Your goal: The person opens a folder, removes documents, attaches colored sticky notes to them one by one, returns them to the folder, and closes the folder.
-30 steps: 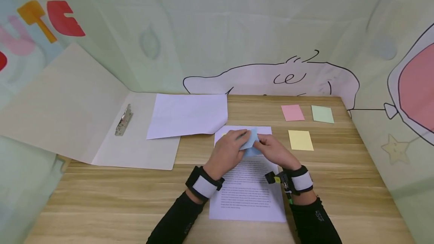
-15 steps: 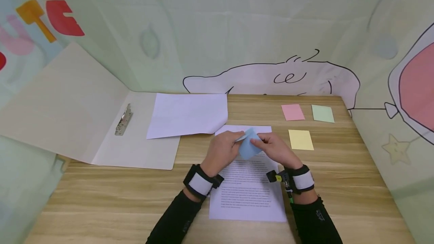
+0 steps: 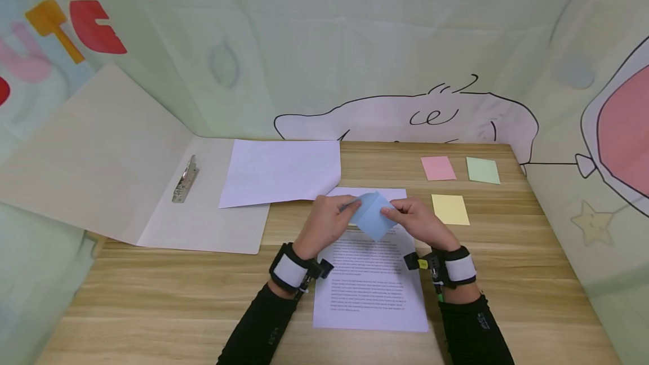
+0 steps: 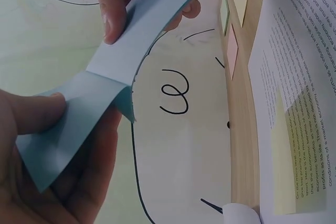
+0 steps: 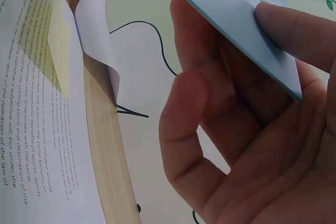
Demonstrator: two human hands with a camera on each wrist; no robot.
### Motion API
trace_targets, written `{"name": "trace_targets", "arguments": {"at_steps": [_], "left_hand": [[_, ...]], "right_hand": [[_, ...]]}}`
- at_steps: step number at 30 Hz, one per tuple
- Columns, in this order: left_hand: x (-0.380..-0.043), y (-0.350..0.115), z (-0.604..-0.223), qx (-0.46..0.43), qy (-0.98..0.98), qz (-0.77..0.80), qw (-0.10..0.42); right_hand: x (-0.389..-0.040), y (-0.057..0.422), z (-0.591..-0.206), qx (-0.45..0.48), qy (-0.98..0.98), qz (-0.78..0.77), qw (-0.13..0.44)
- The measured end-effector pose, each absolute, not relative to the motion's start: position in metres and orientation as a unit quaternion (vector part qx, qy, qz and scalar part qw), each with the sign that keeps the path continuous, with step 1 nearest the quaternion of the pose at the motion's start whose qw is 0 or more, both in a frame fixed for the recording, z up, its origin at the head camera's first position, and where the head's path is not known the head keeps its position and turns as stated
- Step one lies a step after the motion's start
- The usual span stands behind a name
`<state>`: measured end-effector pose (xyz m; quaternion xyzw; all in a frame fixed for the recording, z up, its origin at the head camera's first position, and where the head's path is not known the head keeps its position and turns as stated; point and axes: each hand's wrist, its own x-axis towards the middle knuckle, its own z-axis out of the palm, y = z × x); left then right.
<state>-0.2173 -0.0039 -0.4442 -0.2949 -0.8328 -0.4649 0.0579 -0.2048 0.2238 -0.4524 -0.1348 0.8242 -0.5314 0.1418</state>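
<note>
Both hands hold a pad of light blue sticky notes (image 3: 376, 219) above a printed sheet (image 3: 370, 292). My left hand (image 3: 327, 221) pinches its left part between thumb and fingers; my right hand (image 3: 422, 223) pinches the right part, thumb on top. In the left wrist view a crease crosses the blue pad (image 4: 123, 45), and a small flap curls down near its middle. The right wrist view shows the pad's edge (image 5: 247, 40) resting on my right fingers (image 5: 184, 108). A yellow sticky note (image 4: 285, 166) lies on the printed sheet, mostly hidden in the head view.
Pink (image 3: 438, 168), green (image 3: 483, 170) and yellow (image 3: 450, 209) note pads lie at the right back of the wooden table (image 3: 507, 275). An open folder (image 3: 218, 232) with a metal clip (image 3: 185, 180) stands left, partly under a white sheet (image 3: 284, 170).
The blue pad has gone from bent between the fingers to spread flatter, showing more of its face. My left hand has shifted left and my right hand slightly right.
</note>
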Motion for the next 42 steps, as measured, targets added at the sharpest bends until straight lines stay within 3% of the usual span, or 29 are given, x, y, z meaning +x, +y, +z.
{"name": "trace_targets", "arguments": {"at_steps": [10,22,42], "left_hand": [[-0.221,-0.009,-0.443,-0.280,-0.820,-0.498,0.037],[-0.225,-0.015,-0.446,-0.202,-0.795,-0.571,0.007],[-0.229,-0.023,-0.445,-0.156,-0.811,-0.562,0.052]], "right_hand": [[-0.207,0.227,-0.456,-0.130,0.815,-0.544,0.152],[-0.208,0.231,-0.455,-0.117,0.825,-0.533,0.147],[-0.207,0.234,-0.456,-0.102,0.830,-0.534,0.124]]}}
